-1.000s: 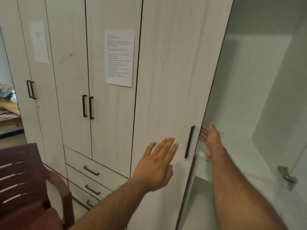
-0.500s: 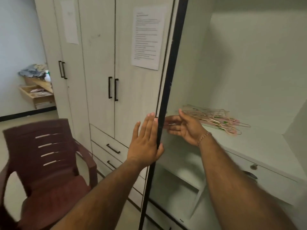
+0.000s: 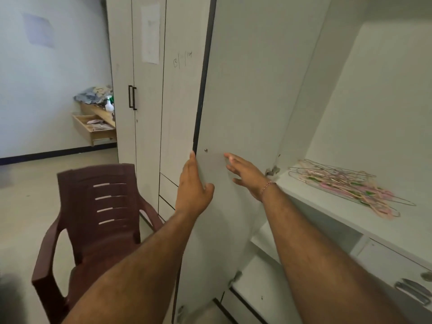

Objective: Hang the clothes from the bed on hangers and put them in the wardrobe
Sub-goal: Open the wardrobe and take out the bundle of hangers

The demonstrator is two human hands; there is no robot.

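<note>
Left hand [image 3: 192, 190] grips the free edge of the open wardrobe door [image 3: 245, 90], thumb on its inner face. Right hand [image 3: 245, 174] released, fingers spread against the same face. Wire hangers [image 3: 346, 185] lie piled on the wardrobe shelf [image 3: 397, 230], beyond the right hand. Maroon chair [image 3: 98, 218] stands left of the left hand.

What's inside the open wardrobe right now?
A pile of wire hangers lies on the wardrobe shelf. No clothes are seen hanging. A drawer sits below; its contents are hidden.
</note>
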